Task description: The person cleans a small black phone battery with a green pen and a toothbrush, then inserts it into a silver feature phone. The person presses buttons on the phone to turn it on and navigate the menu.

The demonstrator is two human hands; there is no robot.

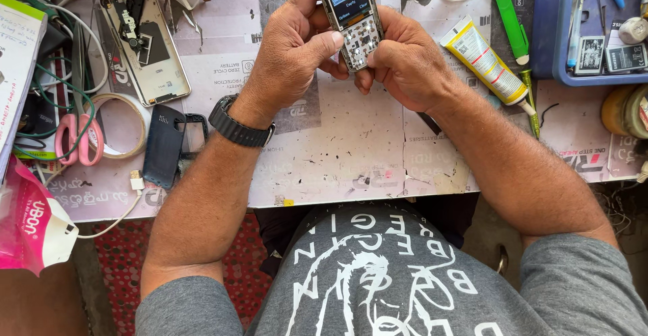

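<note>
Grey printed shirt, bare forearms, both hands on a phone.
Left hand and right hand clamp the slim, coverless keypad phone, screen lit, above the scuffed paper-covered table.

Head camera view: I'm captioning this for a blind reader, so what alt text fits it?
Two bare hands, left hand and right hand, hold a small bar-shaped mobile phone with its keypad cover off and screen lit above a paper-covered workbench. Pink-handled scissors and a dark blue phone cover lie to the left, and a yellow glue tube lies to the right.
</note>
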